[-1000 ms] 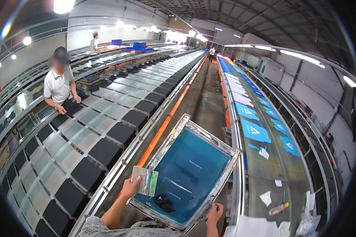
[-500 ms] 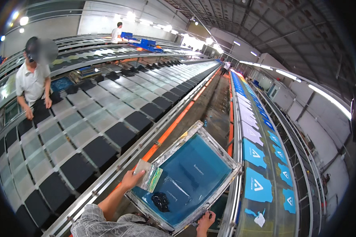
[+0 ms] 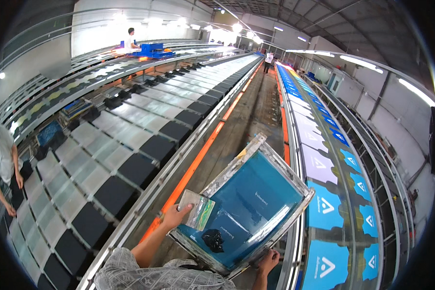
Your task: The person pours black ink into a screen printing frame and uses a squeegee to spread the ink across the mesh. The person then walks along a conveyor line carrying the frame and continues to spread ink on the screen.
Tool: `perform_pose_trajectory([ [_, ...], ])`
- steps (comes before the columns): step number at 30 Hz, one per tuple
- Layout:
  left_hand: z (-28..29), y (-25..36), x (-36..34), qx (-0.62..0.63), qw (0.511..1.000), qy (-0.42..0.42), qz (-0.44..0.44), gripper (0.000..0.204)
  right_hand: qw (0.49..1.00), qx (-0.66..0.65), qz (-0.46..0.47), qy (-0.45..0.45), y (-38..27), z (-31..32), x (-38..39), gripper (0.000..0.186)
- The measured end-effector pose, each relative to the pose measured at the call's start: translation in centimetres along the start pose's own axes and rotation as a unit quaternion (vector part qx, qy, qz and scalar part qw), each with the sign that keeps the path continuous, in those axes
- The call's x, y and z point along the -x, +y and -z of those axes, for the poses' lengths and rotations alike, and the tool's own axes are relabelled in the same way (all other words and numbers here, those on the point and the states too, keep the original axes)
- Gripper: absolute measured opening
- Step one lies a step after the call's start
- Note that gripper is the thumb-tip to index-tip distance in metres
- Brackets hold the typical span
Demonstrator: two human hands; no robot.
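A screen printing frame [image 3: 302, 203] with a teal mesh is carried tilted in front of me, over the aisle between two long tables. My left hand [image 3: 173, 216] is closed at its left side, thumb on top of a flat squeegee [image 3: 191, 199] with a green and silver patterned face. The squeegee lies against the frame's left edge; the fingers beneath are hidden. Near it, a glossy black blob of ink [image 3: 212, 239] sits on the mesh. At the lower right edge of the frame, my right hand [image 3: 268, 261] is closed with curled fingers.
The left table [image 3: 106, 162] carries rows of black and grey fabric pieces. Printed blue pieces [image 3: 326, 266] and lilac ones [image 3: 319, 163] lie along the right table. An orange rail [image 3: 198, 166] edges the aisle. A person [image 3: 2, 162] works at the far left; others stand farther off.
I have moved forward along the aisle with the frame and squeegee still in hand. The person at the left has slid toward the picture's edge, and the printed pieces have shifted nearer.
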State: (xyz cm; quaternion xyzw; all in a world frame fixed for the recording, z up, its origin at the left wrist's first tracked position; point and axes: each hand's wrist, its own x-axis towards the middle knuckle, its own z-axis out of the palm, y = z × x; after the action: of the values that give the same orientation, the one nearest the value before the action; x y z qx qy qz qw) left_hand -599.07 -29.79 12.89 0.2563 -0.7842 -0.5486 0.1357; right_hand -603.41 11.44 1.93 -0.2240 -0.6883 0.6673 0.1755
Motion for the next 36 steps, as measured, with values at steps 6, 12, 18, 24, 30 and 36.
perform_pose_trajectory([
  [6, -5.7, 5.6, -12.1, 0.106, 0.993, -0.006, 0.057, 0.054, 0.996, 0.017, 0.067, -0.055, -4.1, -8.8, -15.0, 0.013],
  [12, -11.5, 5.8, -29.2, 0.113, 0.993, 0.039, 0.023, 0.054, 0.997, -0.031, 0.012, -0.072, -6.9, -22.8, -26.2, 0.014],
  [18, -17.3, 14.6, -48.1, 0.04, 0.999, -0.031, -0.002, 0.061, 0.999, 0.004, 0.035, -0.025, -13.7, -33.8, -36.9, 0.016],
  [24, -21.7, 17.0, -62.7, 0.039, 0.998, -0.045, -0.002, 0.066, 0.999, -0.042, 0.015, -0.024, -10.6, -45.0, -47.7, 0.015],
  [30, -26.3, 15.2, -79.9, 0.045, 0.999, -0.016, -0.005, 0.057, 0.997, -0.036, -0.059, -0.034, -15.3, -60.6, -57.5, 0.013],
  [36, -32.3, 24.2, -94.5, 0.029, 0.998, 0.04, -0.024, 0.055, 0.996, -0.064, -0.027, -0.062, -17.3, -73.1, -73.9, 0.011],
])
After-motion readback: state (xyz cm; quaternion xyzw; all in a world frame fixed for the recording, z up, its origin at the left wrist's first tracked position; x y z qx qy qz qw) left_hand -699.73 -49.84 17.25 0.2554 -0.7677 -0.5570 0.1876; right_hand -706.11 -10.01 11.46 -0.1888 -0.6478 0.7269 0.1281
